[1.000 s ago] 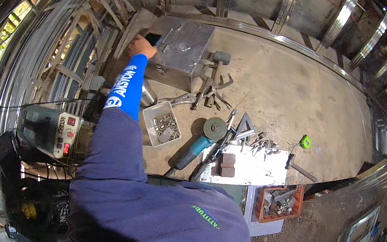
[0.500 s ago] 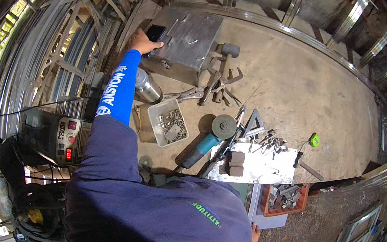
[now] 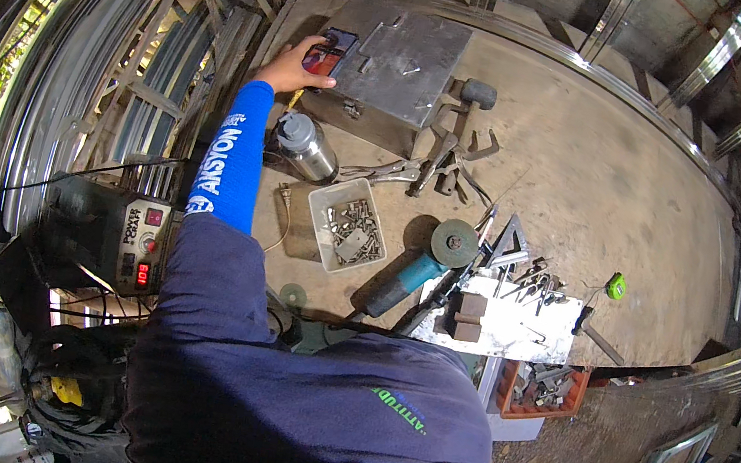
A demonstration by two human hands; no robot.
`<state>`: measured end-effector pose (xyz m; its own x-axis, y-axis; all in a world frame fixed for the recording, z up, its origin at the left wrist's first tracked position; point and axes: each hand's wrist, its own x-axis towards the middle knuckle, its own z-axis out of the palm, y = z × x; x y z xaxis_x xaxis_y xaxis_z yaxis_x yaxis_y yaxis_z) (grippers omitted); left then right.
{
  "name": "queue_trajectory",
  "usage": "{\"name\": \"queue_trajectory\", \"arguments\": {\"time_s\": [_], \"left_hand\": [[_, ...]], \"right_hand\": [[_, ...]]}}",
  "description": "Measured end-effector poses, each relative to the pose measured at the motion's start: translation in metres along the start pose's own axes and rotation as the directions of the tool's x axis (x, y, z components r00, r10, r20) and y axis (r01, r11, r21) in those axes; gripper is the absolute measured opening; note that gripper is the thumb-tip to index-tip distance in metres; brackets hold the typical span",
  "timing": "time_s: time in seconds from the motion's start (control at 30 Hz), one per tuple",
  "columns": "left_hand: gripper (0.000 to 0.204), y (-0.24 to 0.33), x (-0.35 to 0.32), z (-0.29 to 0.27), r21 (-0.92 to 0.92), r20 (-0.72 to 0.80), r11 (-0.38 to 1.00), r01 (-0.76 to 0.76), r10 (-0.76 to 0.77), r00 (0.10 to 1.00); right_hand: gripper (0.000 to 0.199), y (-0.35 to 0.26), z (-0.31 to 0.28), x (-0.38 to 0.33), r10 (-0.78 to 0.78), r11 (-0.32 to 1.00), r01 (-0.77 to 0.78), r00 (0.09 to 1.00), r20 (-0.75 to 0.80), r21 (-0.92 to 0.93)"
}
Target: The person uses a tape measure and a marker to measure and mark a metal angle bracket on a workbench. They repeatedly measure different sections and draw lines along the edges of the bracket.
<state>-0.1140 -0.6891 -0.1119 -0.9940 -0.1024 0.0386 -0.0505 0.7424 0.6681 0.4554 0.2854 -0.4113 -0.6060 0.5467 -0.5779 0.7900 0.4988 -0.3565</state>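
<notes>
My left hand (image 3: 291, 69) reaches to the far left of the bench, its fingers and thumb gripping a smartphone (image 3: 329, 53) by the edges. The phone's screen is lit and tilted up, at the left end of a grey metal toolbox (image 3: 404, 69). Below that hand stands a steel flask (image 3: 308, 147) with a grey lid. A clear plastic tub (image 3: 350, 228) holds loose metal fittings. Locking pliers (image 3: 384, 172) and a rubber mallet (image 3: 478, 94) lie beside the toolbox. My right hand is out of sight.
An angle grinder (image 3: 417, 272) lies mid-bench, beside a white board (image 3: 520, 321) with brown blocks. Right of it are a hammer (image 3: 602, 339) and a green tape measure (image 3: 615, 285). An orange crate (image 3: 538, 415) sits below the bench edge; a welding machine (image 3: 107, 231) stands at left.
The phone's screen, dark before, is now lit and tilted up in my left hand. The view has shifted, so the bench sits further right. My right hand has gone out of sight.
</notes>
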Motion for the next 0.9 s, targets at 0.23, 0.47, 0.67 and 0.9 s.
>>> {"name": "queue_trajectory", "arguments": {"time_s": [0.23,0.47,0.67,0.9], "left_hand": [[0.108,0.012,0.005,-0.006,0.233,0.052,0.969,0.085,-0.099,0.994],[0.104,0.015,0.007,-0.012,0.331,0.044,0.940,0.087,-0.107,0.993],[0.123,0.020,0.000,-0.017,0.108,-0.046,0.992,0.061,-0.056,0.997],[0.119,0.061,-0.069,-0.022,-0.350,-0.516,0.935,0.056,-0.242,0.821]], "right_hand": [[0.054,-0.043,0.003,0.002,-0.152,0.985,0.152,0.988,0.003,0.087],[0.044,-0.160,-0.005,-0.030,-0.198,0.919,0.126,0.967,0.161,0.374],[0.038,-0.227,-0.029,-0.064,-0.145,0.948,0.085,0.973,0.179,0.307],[0.051,-0.484,-0.128,-0.125,-0.728,0.659,0.714,0.684,-0.037,0.234]]}}
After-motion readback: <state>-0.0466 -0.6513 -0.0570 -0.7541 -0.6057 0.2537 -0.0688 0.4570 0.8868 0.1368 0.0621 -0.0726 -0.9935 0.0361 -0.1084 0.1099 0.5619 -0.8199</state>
